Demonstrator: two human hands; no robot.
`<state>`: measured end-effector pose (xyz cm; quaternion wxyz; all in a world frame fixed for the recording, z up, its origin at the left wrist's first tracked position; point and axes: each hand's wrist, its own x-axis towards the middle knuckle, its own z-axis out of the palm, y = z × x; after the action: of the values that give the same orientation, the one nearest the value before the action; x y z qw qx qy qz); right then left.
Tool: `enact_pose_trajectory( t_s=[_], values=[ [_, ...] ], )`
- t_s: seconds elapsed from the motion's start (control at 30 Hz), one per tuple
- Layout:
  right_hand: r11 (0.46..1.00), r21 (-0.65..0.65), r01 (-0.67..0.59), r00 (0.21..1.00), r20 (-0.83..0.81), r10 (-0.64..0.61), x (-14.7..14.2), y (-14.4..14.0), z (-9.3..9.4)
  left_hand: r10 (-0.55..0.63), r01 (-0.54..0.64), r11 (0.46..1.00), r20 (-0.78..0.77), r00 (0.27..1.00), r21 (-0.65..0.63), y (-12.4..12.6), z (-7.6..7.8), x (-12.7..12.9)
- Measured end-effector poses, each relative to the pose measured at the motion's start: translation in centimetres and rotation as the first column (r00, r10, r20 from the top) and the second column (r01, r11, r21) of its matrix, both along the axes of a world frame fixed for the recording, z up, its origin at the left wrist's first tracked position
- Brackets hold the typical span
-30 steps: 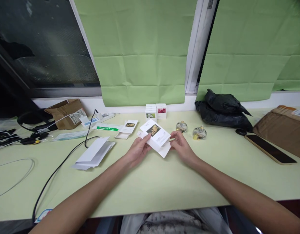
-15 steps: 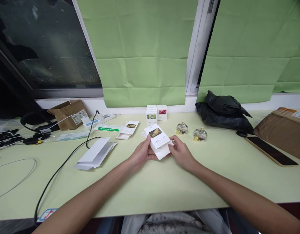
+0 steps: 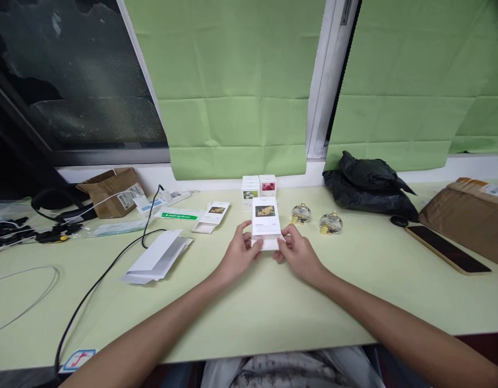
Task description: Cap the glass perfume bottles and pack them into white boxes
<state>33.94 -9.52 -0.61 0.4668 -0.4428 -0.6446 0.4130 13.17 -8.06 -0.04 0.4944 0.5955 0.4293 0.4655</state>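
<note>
Change: the white carton (image 3: pixel 265 225), tilted and askew half a second ago, now stands squared up and upright between both hands; by the look of it, folding into shape is well along.
Table (image 3: pixel 249 302): pale green, smooth, matte.
Carton: thin white card, flat rectangular panels, flower print on front; mid-table, lower edge near the surface.
Left hand (image 3: pixel 240 254): fingers pinching the carton's lower left edge.
Right hand (image 3: pixel 298 253): fingers pinching its lower right edge.
Glass bottles (image 3: pixel 301 213): round, clear, gold-capped, just right of the carton.

**No lettering clear enough to read**

The white carton (image 3: pixel 265 222) at the frame's centre carries small print under a flower picture, too fine to make out. The green strip (image 3: pixel 178 216) left of centre has white lettering and the brown box (image 3: pixel 111 190) a shipping label, both blurred.
</note>
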Motion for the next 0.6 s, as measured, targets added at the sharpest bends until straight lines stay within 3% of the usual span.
enact_pose_trajectory(
  t_s=[0.1,0.27,0.5,0.6],
  values=[
    [1.000,0.023,0.008,0.999,0.035,-0.009,-0.1,-0.2,0.2,0.034,-0.026,0.995,-0.082,0.996,0.096,0.3,-0.4,-0.2],
    [0.998,0.064,-0.028,0.996,0.080,0.023,-0.1,-0.5,0.3,0.057,-0.049,0.992,-0.062,0.996,0.114,0.4,-0.7,-0.1],
    [0.998,0.061,0.021,0.998,0.057,-0.025,0.4,0.2,0.1,-0.171,0.173,0.985,0.208,0.963,0.005,0.2,0.6,-0.1],
    [0.998,0.057,0.041,0.993,0.106,-0.047,0.7,0.1,0.2,-0.175,0.211,0.975,0.330,0.927,-0.074,0.2,0.9,0.1]
  ],
)
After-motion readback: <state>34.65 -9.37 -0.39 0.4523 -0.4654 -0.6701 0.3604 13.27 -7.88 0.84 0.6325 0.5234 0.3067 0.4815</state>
